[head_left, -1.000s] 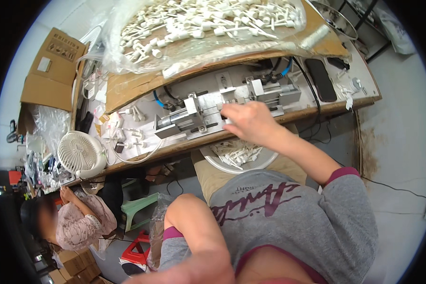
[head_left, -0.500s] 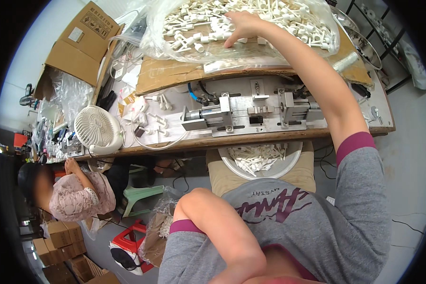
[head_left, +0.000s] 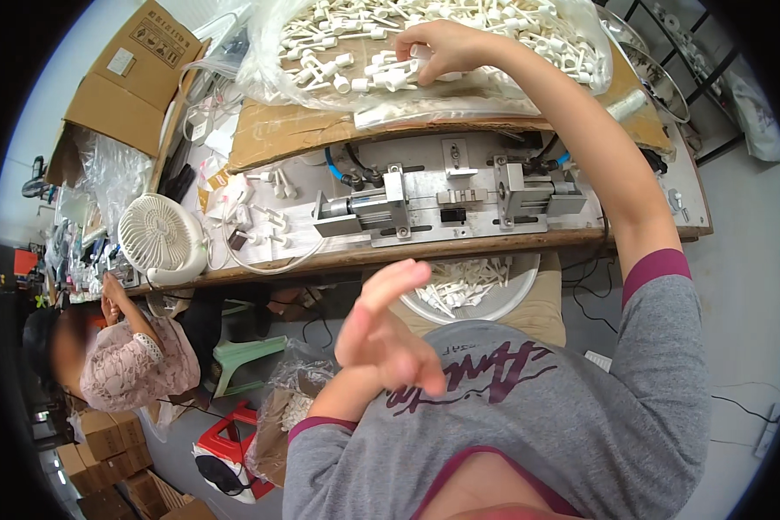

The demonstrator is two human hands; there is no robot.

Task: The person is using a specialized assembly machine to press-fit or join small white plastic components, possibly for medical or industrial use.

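My right hand reaches over to the heap of white plastic parts, which have short stems and cylindrical caps. Its thumb and fingers curl around one white plastic part at the near edge of the heap. The heap lies in a clear plastic bag spread over cardboard. In front of my chest my left hand is raised, palm partly up, fingers apart and nothing in it. Beyond it, on my lap, a white basin holds more slender white pieces.
A metal fixture with two facing cylinders is mounted at the bench's front. To its left are loose white parts, a white fan and an open cardboard box. Another person sits at the far left, near a green stool.
My left hand has come up from beside my neck to the front of my chest and opened out. My right hand's spread fingers have curled in around a white part.
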